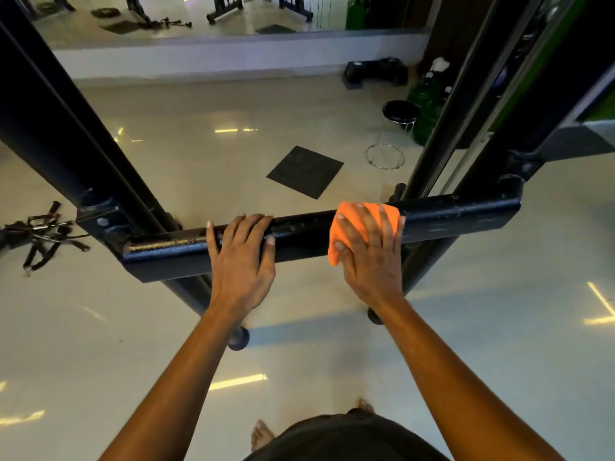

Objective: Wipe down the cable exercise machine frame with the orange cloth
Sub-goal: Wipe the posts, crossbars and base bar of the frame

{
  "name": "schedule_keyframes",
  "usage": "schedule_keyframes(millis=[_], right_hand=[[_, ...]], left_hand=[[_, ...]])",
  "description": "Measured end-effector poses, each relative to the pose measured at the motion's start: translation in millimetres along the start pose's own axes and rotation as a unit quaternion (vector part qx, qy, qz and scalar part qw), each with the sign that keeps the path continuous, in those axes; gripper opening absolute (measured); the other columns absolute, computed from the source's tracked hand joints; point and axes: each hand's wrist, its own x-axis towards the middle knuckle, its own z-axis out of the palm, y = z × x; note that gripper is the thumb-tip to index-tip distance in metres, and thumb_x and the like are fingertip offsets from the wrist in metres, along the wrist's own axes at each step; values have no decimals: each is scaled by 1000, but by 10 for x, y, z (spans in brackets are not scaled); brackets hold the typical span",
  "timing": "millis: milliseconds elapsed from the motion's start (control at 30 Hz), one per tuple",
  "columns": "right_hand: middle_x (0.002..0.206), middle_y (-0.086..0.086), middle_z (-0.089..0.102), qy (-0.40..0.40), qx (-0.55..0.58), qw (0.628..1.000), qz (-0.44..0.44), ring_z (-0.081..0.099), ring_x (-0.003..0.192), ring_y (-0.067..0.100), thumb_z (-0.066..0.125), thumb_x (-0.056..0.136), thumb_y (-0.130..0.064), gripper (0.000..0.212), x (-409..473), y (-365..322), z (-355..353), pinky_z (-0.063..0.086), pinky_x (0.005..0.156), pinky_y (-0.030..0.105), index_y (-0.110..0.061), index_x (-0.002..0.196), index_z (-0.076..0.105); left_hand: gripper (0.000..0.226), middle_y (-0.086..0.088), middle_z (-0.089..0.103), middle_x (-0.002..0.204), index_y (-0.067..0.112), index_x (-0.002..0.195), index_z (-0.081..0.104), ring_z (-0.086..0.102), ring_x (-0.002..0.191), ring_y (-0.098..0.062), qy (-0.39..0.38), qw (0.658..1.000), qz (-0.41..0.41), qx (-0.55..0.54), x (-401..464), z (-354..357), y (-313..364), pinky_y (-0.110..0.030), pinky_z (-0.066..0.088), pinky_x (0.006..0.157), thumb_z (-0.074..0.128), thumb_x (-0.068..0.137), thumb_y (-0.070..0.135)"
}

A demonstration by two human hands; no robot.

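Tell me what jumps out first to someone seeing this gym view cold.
The bright orange cloth stands out first, pressed flat under the right hand on the black horizontal bar at mid-frame. Just left of it, the left hand rests bare on the same bar. Beyond, on the glossy floor, lie a dark square mat and a black-topped stool to the right.
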Motion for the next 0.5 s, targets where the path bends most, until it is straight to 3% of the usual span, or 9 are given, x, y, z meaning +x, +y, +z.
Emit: schedule_keyframes(millis=[133,200,333,433,500], right_hand=[[177,9,27,11,54,996,72,9,167,42,45,116,-39,54,69,-549,41,9,129,74,-21,167,39],[177,7,29,4,54,998,19,13,167,41,45,116,-38,55,101,-714,83,8,130,72,-22,168,38],[180,5,18,-20,-5,996,-91,15,166,38,56,112,-38,69,104,-96,8,3,133,66,-27,172,23],[179,4,24,-13,14,1000,8,18,165,38,57,112,-41,64,40,317,-130,6,132,68,-28,170,32],[177,3,26,-7,25,997,75,16,166,38,51,114,-42,58,44,225,-180,7,132,69,-27,168,36]], left_hand=[[43,8,55,154,28,151,57,40,152,-17,-3,1000,-2,-5,12,72,160,-62,-2,131,45,111,37],[40,7,56,152,27,149,58,41,151,-16,-5,1000,6,-16,47,115,238,-63,0,131,48,111,32],[40,7,56,152,28,150,57,42,150,-16,-9,1000,13,-18,62,153,323,-60,1,132,48,111,33],[41,6,55,153,27,151,57,41,151,-18,-6,1000,11,-16,50,136,364,-57,-1,133,49,111,34],[41,6,55,153,27,151,57,40,152,-18,-8,1000,6,-15,64,141,411,-56,-4,133,51,111,35]])
